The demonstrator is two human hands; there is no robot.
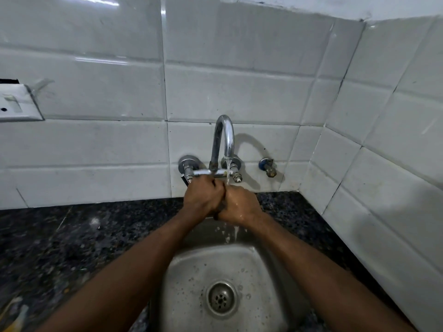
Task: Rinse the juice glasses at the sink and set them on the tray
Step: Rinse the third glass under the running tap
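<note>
My left hand (203, 195) and my right hand (242, 205) are pressed together over the back of the steel sink (259, 267), both with fingers curled. Between them shows a sliver of a small dark, glassy thing, apparently a juice glass (220, 209), mostly hidden by the fingers. Water (228, 172) runs from the chrome faucet (224, 135) onto my right hand's knuckles and drips down into the basin. No tray is in view.
The sink's drain (221, 297) lies below my forearms. Dark speckled granite counter (60, 238) surrounds the basin. White tiled walls meet in a corner on the right. A small valve (269, 167) sticks out beside the faucet, and a switch plate (16, 104) is at far left.
</note>
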